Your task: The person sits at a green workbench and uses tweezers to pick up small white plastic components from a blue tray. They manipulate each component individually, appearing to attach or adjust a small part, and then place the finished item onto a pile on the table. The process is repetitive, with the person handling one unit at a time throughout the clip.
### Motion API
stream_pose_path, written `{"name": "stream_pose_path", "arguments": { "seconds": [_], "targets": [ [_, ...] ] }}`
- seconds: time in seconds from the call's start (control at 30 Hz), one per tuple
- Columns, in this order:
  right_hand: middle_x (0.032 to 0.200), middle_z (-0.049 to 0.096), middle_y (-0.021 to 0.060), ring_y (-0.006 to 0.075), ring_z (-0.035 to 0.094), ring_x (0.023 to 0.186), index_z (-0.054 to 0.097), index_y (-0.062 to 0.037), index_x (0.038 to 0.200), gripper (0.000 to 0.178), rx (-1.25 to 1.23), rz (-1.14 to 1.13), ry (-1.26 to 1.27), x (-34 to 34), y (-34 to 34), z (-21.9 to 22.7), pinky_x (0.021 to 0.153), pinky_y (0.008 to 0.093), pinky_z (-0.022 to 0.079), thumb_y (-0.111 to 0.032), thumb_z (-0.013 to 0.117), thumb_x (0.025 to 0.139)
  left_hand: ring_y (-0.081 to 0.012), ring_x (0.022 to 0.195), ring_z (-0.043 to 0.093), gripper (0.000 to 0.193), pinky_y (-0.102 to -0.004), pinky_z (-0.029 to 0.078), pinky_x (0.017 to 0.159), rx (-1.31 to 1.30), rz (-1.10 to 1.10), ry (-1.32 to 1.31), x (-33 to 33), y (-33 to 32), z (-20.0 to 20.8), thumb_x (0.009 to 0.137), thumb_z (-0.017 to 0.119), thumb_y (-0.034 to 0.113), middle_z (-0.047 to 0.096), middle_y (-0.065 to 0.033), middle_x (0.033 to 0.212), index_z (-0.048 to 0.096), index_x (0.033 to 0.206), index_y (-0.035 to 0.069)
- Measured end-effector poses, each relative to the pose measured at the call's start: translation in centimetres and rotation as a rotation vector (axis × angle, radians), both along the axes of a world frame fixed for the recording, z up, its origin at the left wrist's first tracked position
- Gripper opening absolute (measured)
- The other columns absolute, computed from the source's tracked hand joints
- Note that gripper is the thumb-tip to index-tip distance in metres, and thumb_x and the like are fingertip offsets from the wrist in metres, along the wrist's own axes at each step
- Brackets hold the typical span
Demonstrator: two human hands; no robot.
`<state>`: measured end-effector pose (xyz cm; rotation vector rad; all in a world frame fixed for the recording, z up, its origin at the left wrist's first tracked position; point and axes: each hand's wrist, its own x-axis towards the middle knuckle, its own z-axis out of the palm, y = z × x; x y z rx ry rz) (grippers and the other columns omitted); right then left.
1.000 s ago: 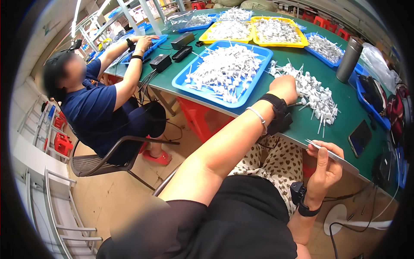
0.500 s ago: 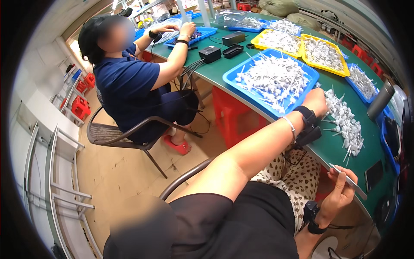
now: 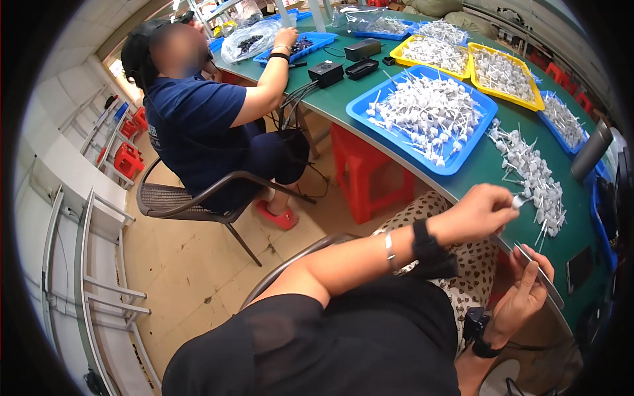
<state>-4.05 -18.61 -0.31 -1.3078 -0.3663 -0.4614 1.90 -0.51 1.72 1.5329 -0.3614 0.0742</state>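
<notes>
Green desk carries a loose pile of white stemmed pieces. Your left hand, arched over the near edge, pinches one white piece beside the pile; a slack pinch could drop it. Your right hand, thumb uppermost, grips metal tweezers.

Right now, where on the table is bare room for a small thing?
Bare table shows between the loose white pieces and the phone, and between the cabled black box and the near blue tray. Crowded: around the yellow trays.
</notes>
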Motion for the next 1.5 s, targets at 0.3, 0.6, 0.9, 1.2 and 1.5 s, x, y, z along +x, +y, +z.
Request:
{"name": "stream_pose_path", "arguments": {
  "seconds": [0.3, 0.6, 0.9, 1.2, 1.5],
  "targets": [
    [0.111, 0.069, 0.0206, 0.0253, 0.072, 0.1, 0.055, 0.006, 0.116, 0.016, 0.096, 0.317, 0.158, -0.9, 2.7, -0.7, 0.09, 0.0357, 0.061, -0.001, 0.057, 0.102, -0.0099, 0.077, 0.066, 0.014, -0.0248, 0.055, 0.069, 0.015, 0.07, 0.054, -8.5, 2.7, -3.5, 0.099, 0.065, 0.005, 0.065, -0.0047, 0.093, 0.071, 0.109, -0.002],
    [0.111, 0.07, 0.0176, 0.0216, 0.071, 0.1, 0.059, 0.006, 0.113, 0.016, -0.014, 0.283, 0.124, -1.7, 3.5, -1.1, 0.09, 0.0315, 0.059, 0.002, 0.063, 0.098, -0.0123, 0.077, 0.067, 0.014, -0.026, 0.056, 0.068, 0.026, 0.124, -0.023, -9.4, 2.8, -5.1, 0.097, 0.066, 0.003, 0.068, -0.0075, 0.096, 0.071, 0.109, -0.003],
    [0.107, 0.07, 0.013, 0.0171, 0.07, 0.093, 0.064, 0.0042, 0.109, 0.014, -0.118, 0.195, 0.077, -2.0, 3.6, -1.7, 0.084, 0.0273, 0.057, 0.002, 0.067, 0.096, -0.0154, 0.077, 0.068, 0.014, -0.0274, 0.057, 0.067, 0.172, 0.206, -0.177, -9.4, 2.7, -5.7, 0.095, 0.067, 0.0, 0.068, -0.0098, 0.096, 0.07, 0.109, -0.003],
    [0.102, 0.072, 0.0105, 0.0131, 0.068, 0.085, 0.066, 0.0031, 0.106, 0.011, -0.232, 0.116, 0.024, -1.9, 3.9, -2.1, 0.072, 0.0237, 0.054, 0.001, 0.068, 0.095, -0.0177, 0.08, 0.07, 0.017, -0.0279, 0.058, 0.067, 0.242, 0.259, -0.284, -9.2, 2.7, -6.4, 0.09, 0.07, -0.004, 0.068, -0.0113, 0.1, 0.071, 0.107, -0.002],
    [0.099, 0.072, 0.0097, 0.0112, 0.067, 0.08, 0.066, 0.003, 0.104, 0.01, -0.242, 0.119, 0.02, -1.8, 4.0, -2.0, 0.067, 0.0228, 0.053, 0.0, 0.069, 0.095, -0.0184, 0.081, 0.07, 0.017, -0.0284, 0.058, 0.069, 0.277, 0.27, -0.29, -9.3, 2.8, -6.3, 0.09, 0.071, -0.003, 0.069, -0.0113, 0.1, 0.071, 0.107, -0.001]
  ]
}}
